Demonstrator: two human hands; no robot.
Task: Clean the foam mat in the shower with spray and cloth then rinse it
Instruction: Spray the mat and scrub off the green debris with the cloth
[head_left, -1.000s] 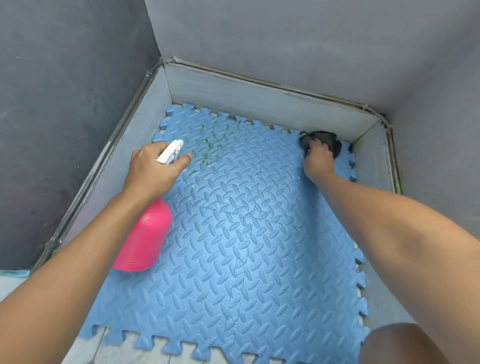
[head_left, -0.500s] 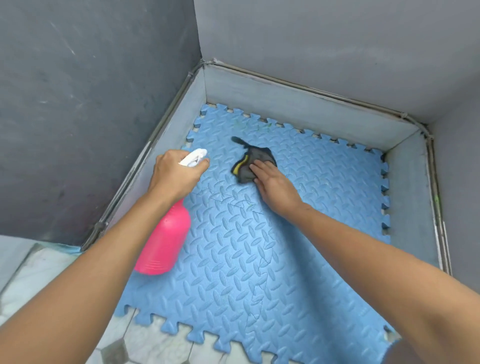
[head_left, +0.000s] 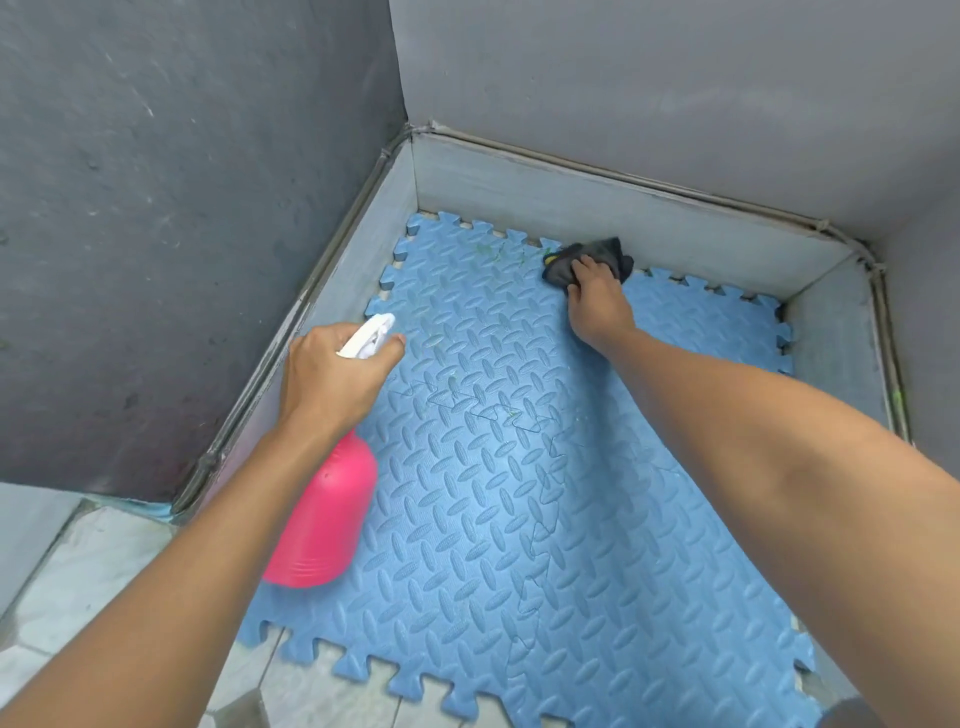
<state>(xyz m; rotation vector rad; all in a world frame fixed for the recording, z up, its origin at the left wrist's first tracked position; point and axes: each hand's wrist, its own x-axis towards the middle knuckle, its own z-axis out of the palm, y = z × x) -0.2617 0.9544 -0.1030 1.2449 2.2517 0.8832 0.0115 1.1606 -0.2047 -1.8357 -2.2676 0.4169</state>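
Observation:
A blue foam mat (head_left: 597, 519) with a raised tread pattern and jigsaw edges covers the shower floor. My left hand (head_left: 332, 379) grips the white trigger head of a pink spray bottle (head_left: 324, 525), held above the mat's left side. My right hand (head_left: 597, 299) presses a dark grey cloth (head_left: 597, 254) onto the mat at its far edge, close to the back wall. Faint green marks (head_left: 498, 254) remain on the mat just left of the cloth.
Grey walls (head_left: 156, 234) enclose the shower on the left, back and right, with a pale low kerb (head_left: 597, 202) around the mat. Light tiled floor (head_left: 93, 571) lies at the lower left, outside the shower.
My right hand has swept the cloth from the mat's left-centre up to the far edge. The green marks have thinned. The view has shifted further left.

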